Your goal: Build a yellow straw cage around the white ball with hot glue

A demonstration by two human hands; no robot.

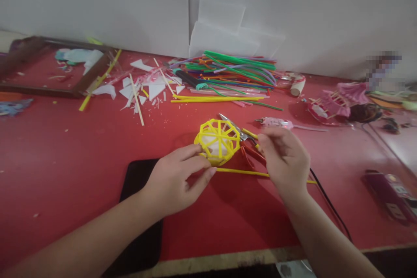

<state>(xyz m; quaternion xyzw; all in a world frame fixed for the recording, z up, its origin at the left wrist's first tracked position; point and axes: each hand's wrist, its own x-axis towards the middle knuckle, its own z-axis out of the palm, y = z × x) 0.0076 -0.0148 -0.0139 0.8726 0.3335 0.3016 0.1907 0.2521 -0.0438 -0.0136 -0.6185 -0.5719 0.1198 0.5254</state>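
Note:
My left hand (182,178) is closed on the lower left rim of a yellow spoked craft frame (219,136), built like a small wheel or cage with a whitish piece inside. A long yellow pipe cleaner (244,172) runs out to the right from beside its thumb. To the right, my right hand (285,156) pinches a short yellow piece of pipe cleaner (249,133), apart from the frame. Red-handled scissors (252,153) lie on the table between the frame and the right hand, partly hidden.
A pink glue gun (276,123) lies behind my right hand. Further back are colourful pipe cleaners (234,69), yellow strips (215,99) and paper scraps (156,91). A black phone-like slab (140,243) lies under my left forearm; a wooden frame (39,91) stands far left.

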